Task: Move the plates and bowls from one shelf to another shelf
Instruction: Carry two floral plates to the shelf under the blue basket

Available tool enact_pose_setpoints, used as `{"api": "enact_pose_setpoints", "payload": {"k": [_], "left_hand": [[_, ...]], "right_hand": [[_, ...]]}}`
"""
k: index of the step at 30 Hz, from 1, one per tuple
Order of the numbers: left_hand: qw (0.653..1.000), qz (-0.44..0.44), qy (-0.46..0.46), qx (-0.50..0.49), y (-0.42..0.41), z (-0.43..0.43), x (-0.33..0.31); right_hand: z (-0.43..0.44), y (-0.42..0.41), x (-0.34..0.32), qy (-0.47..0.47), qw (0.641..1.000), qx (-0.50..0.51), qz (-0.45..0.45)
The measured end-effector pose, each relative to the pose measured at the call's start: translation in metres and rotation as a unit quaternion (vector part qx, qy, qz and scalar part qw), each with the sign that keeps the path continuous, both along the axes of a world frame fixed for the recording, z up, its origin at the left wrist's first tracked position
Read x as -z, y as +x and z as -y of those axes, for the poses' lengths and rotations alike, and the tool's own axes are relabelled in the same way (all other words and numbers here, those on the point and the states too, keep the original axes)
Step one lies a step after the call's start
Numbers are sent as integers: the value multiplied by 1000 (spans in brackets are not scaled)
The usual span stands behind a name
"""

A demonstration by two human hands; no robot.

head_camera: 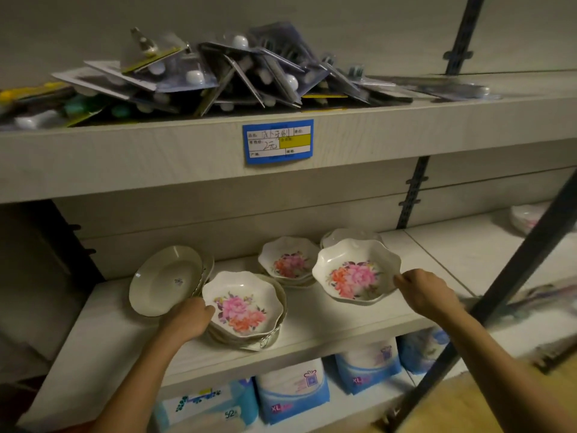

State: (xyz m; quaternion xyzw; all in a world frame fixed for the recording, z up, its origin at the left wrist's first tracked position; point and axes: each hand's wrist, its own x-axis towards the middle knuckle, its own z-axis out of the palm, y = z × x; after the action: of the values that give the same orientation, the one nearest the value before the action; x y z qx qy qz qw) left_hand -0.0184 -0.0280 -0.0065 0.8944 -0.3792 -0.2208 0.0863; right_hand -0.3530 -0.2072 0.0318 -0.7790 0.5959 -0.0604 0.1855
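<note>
On the middle shelf (312,326) stand several white bowls with pink flower prints. My left hand (187,320) grips the left rim of a stack of floral bowls (246,310) near the front edge. My right hand (421,292) holds the right rim of a single floral bowl (352,273), tilted and lifted a little above the shelf. Behind them rests another floral stack (288,262), with a plain white bowl (349,235) further back. Cream plates (165,281) lean on edge at the left.
The upper shelf (187,151) carries a heap of blister-packed goods and a blue price label (278,141). Blue and white packs (293,389) fill the shelf below. A dark diagonal bar (499,292) crosses on the right; more plates (527,215) sit on the right-hand shelf.
</note>
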Motion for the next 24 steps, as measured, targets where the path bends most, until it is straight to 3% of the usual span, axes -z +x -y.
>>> {"api": "enact_pose_setpoints", "payload": {"k": [12, 24], "left_hand": [[981, -104, -97, 129, -61, 44, -38], [954, -137, -103, 245, -196, 121, -44]], "right_hand": [[-32, -92, -10, 0, 992, 90, 84], [-39, -237, -8, -9, 979, 191, 70]]}}
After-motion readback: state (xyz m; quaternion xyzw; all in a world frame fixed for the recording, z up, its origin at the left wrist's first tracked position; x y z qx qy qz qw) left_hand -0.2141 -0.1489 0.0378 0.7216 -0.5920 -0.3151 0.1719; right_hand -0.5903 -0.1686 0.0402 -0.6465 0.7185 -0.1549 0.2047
